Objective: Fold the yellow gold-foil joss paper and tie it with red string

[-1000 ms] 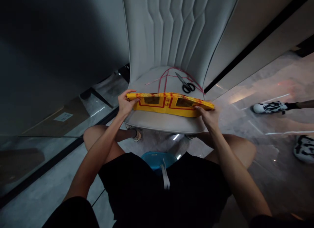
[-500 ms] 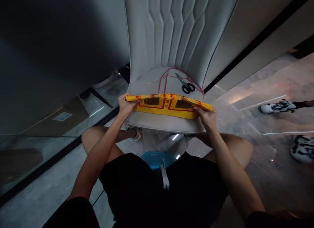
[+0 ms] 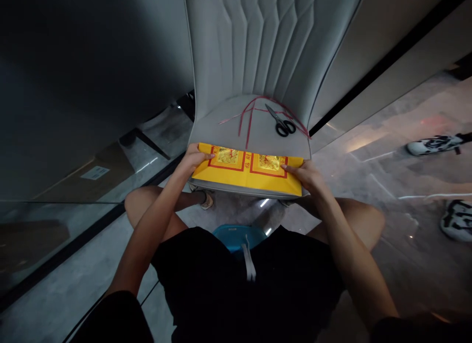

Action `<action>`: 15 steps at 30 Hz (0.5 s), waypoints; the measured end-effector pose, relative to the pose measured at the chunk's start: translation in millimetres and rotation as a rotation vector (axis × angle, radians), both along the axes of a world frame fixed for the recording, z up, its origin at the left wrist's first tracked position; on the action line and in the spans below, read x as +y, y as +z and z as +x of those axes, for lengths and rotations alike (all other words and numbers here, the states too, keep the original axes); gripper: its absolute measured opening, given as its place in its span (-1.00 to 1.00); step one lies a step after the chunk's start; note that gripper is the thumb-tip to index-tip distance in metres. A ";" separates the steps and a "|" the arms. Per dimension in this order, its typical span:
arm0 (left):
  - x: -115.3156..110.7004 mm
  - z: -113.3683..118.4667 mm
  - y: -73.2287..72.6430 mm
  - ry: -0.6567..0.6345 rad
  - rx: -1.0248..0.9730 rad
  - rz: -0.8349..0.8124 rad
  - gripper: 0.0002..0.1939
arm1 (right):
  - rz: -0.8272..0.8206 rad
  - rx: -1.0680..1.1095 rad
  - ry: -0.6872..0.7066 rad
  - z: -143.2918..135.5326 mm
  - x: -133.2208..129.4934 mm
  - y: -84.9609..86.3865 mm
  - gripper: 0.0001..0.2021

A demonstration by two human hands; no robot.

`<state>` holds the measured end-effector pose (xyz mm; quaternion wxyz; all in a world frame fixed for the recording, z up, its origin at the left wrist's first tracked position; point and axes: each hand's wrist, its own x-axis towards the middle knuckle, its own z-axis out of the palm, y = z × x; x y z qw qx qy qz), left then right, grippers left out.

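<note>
A stack of yellow paper (image 3: 248, 174) with red frames and gold squares lies across the front of a light grey chair seat (image 3: 224, 131). My left hand (image 3: 194, 158) grips its left end, thumb on top. At its right end, my right hand (image 3: 305, 174) holds it the same way, thumb near the right gold square. Behind the paper on the seat are black-handled scissors (image 3: 282, 122) with closed blades. Pink-red strings (image 3: 250, 119) lie loosely around and beside the scissors.
The chair's tall backrest (image 3: 254, 43) rises behind the seat. A blue object (image 3: 236, 237) is below, between my legs. To the left lies a cardboard box (image 3: 99, 178). Another person's black-and-white shoes (image 3: 433, 145) are on the floor at right.
The paper stack has tilted down and flattened, so its printed face and gold squares now show instead of its layered edge. Both hands turned with it. The person's shoes shifted slightly right in view.
</note>
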<state>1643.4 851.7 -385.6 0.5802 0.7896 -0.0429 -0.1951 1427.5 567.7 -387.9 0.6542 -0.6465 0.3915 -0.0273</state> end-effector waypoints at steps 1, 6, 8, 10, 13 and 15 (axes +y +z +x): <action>-0.8 -1.0 1.1 0.028 0.032 0.059 -0.54 | -0.001 0.000 -0.008 -0.4 -1.0 -0.9 -0.74; -0.8 -17.3 11.1 0.022 -0.317 0.429 -0.33 | -0.132 -0.013 -0.001 -1.0 -3.2 -1.6 -0.74; -5.6 -29.3 13.2 -0.124 -0.558 0.489 -0.26 | -0.205 0.000 0.011 -0.4 -3.8 -0.9 -0.73; -16.6 -41.8 14.2 -0.397 -0.731 0.500 -0.29 | -0.260 0.015 0.023 0.3 -5.1 -0.5 -0.72; -39.4 -56.9 15.0 -0.849 -0.825 0.561 -0.29 | -0.290 0.067 0.028 -0.2 -7.5 0.1 -0.72; -51.8 -63.2 16.2 -0.989 -0.826 0.669 -0.31 | -0.242 0.068 0.027 -2.8 -8.3 1.9 -0.72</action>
